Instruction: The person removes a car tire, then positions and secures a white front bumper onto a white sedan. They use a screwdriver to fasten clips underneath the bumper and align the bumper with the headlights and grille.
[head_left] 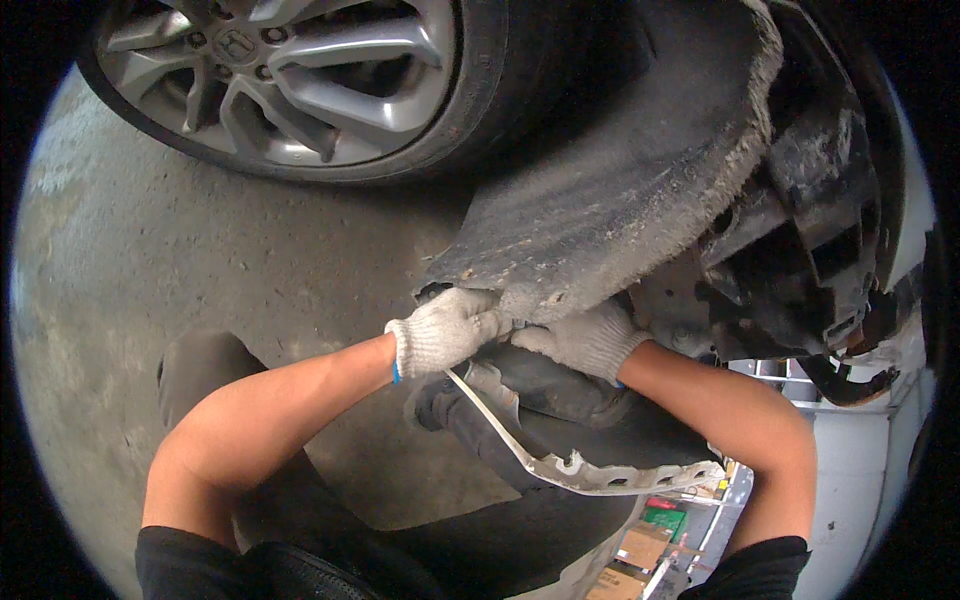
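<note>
A dusty, dark grey felt-like wheel arch liner point(600, 210) hangs beside the car wheel, its frayed edge curving down to my hands. My left hand point(450, 328), in a white knit glove, is closed on the liner's lower end. Close to its right, my right hand point(585, 342), gloved alike, reaches in beneath the liner edge. Its thumb points toward my left fingers. The liner hides part of its curled fingers, so what they pinch cannot be made out. Below both hands runs a white-edged body panel point(590, 478) with slots along its rim.
A car wheel point(300, 80) with silver spokes and a black tyre fills the upper left. Dark, dirty underbody plastic point(800, 230) lies at the right. Concrete floor point(230, 260) spreads leftward. My bent knee point(205, 370) is at the left; cardboard boxes point(640, 550) stand lower right.
</note>
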